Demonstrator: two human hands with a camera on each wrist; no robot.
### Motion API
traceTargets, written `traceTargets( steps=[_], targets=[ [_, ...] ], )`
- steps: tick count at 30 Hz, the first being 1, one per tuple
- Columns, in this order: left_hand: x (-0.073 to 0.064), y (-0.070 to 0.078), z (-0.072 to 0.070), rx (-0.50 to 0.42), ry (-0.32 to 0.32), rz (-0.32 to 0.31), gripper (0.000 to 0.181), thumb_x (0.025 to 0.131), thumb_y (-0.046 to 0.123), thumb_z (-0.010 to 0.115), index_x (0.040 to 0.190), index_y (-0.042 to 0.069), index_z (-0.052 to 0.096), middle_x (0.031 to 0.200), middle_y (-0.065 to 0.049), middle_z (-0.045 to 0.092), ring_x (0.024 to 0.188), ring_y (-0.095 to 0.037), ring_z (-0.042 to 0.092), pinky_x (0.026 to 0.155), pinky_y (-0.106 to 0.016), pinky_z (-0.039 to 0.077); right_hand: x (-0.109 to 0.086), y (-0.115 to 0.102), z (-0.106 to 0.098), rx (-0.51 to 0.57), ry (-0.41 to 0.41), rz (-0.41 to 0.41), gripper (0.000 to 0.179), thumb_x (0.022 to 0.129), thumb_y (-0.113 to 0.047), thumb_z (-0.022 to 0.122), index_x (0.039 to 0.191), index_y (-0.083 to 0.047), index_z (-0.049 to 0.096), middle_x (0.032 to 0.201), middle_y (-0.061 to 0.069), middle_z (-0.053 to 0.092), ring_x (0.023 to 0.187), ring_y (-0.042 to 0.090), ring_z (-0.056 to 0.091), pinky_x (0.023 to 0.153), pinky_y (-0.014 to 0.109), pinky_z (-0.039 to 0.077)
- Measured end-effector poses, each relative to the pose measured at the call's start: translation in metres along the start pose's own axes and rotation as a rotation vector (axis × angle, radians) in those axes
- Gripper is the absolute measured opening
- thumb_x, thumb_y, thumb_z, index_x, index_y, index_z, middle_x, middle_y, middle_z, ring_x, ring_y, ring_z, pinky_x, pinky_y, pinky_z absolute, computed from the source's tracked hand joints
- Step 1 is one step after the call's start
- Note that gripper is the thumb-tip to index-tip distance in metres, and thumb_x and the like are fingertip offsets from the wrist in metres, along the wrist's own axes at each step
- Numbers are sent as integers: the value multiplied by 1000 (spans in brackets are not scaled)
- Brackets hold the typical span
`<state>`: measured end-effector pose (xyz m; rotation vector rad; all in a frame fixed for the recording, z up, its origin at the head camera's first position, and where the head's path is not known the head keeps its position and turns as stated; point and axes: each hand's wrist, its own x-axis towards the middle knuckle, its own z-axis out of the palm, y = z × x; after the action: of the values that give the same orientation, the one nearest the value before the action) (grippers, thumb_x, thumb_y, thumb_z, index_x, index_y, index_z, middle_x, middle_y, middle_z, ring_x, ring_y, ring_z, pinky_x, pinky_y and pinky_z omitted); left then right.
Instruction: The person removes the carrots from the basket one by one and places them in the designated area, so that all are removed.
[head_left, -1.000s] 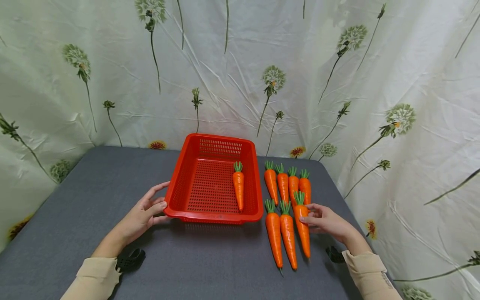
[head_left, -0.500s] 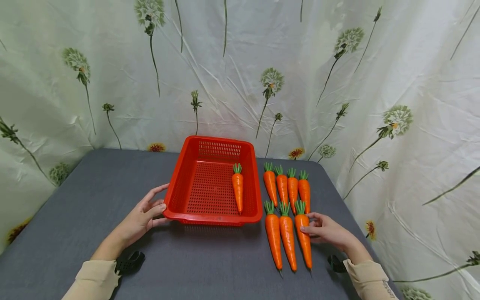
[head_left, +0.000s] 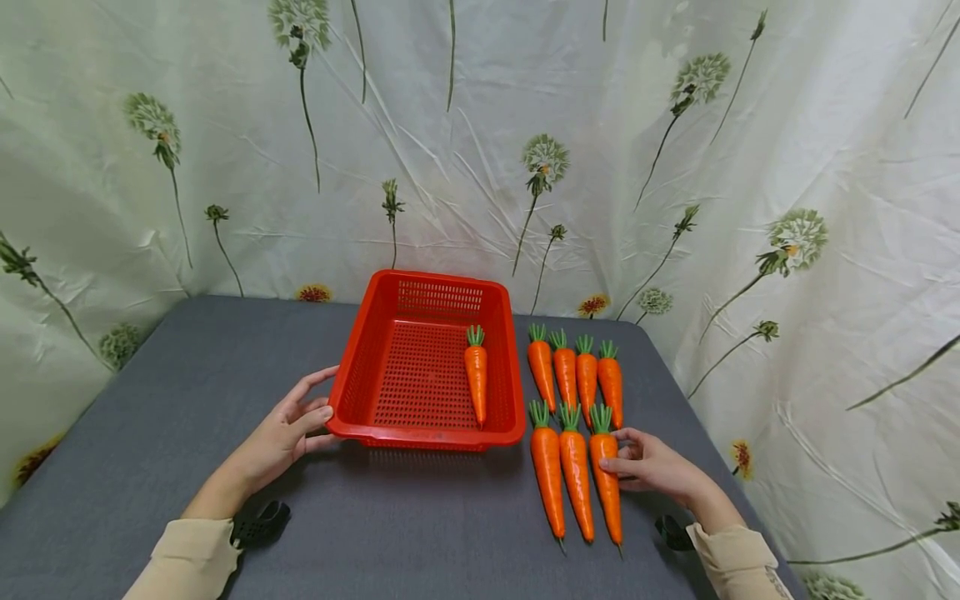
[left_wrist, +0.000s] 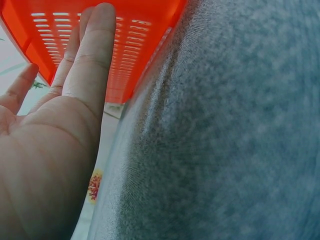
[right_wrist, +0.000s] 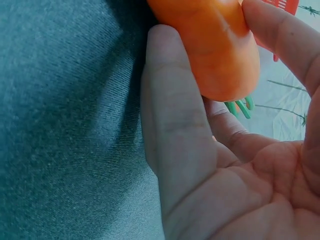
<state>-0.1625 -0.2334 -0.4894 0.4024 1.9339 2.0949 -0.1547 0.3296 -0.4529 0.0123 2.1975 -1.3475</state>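
My left hand (head_left: 281,433) is at the near left corner of a red plastic basket (head_left: 427,436). Its thumb lies at the rim, and the fingers extend along the perforated side wall (left_wrist: 132,45). One carrot (head_left: 477,383) with a short green top lies inside the basket, toward the right. To the basket's right, my right hand (head_left: 652,462) holds the rightmost carrot (head_left: 606,487) of the near row, thumb on one side and fingers on the other. In the right wrist view that orange carrot (right_wrist: 220,55) sits between thumb and fingertips, close to the cloth.
Two more carrots (head_left: 547,479) lie left of the held one. Several carrots (head_left: 565,375) form a far row behind them. Grey cloth (head_left: 405,533) covers the table, and a white curtain with dandelion prints (head_left: 465,167) hangs behind and at the sides.
My right hand has moved the held carrot toward me, so its green top now lines up with the near row. The left hand and basket have stayed in place.
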Motion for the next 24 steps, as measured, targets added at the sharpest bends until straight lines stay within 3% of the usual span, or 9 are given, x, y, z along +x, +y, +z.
traceTargets(
  steps=[7,24],
  targets=[
    [-1,2,1,-9,-23,18,63,106,15,49,160,25,17,131,-8,59,113,-11,66,92,-38,58,-2,2,4,-8,12,24,78,93,-29,73,143,10,28,102,11,62,90,17,68,84,40,60],
    [0,0,1,5,5,1,63,106,16,50,159,25,17,135,-17,55,113,-13,67,91,-38,58,-4,-1,6,-62,18,19,70,95,-33,69,139,10,35,99,10,64,89,18,68,82,38,61]
  ],
)
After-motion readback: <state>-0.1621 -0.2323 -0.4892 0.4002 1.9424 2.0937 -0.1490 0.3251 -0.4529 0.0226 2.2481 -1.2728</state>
